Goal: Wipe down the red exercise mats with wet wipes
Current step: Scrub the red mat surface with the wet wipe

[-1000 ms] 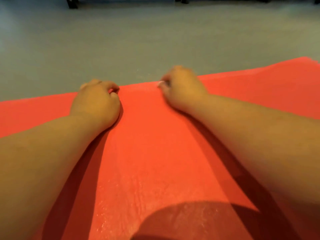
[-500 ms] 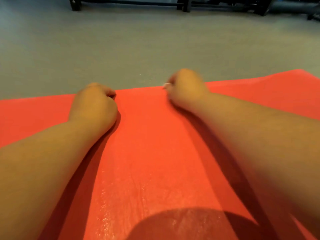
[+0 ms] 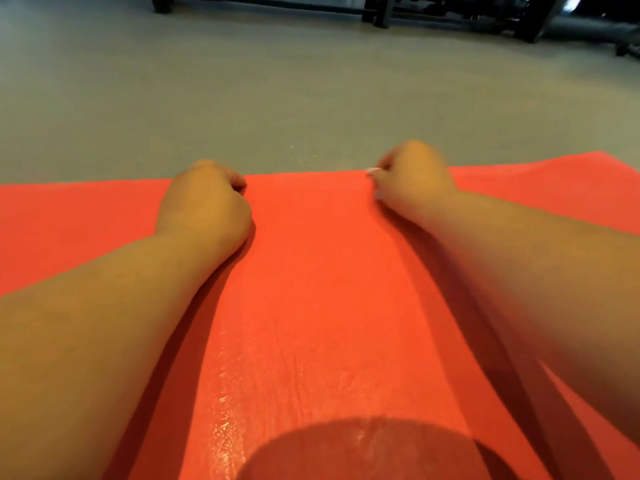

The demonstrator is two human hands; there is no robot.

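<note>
Left hand (image 3: pixel 204 202) and right hand (image 3: pixel 412 178): both curled at the far edge of the red mat (image 3: pixel 311 271), actual grip not discernible; edge runs left to right, mat extends nearward under both forearms, grey floor (image 3: pixel 277 98) beyond.

We note the mat (image 3: pixel 322 271) as a red sheet, foam-like in look, with a fine grain running along its length. The far half reads matt and even. The near half, between the forearms, carries glossy streaks and bright specks, as of a wet film, strongest at lower centre-left. The far right corner lies slightly wavy, as a thin, pliant sheet does. We note the floor (image 3: pixel 277 98) as grey, matt and smooth, with faint speckling. The frames (image 3: pixel 381 12) at the top are black with a dull sheen; we cannot tell their material. The left hand (image 3: pixel 204 202) and right hand (image 3: pixel 412 181) show bare, matt skin.
</note>
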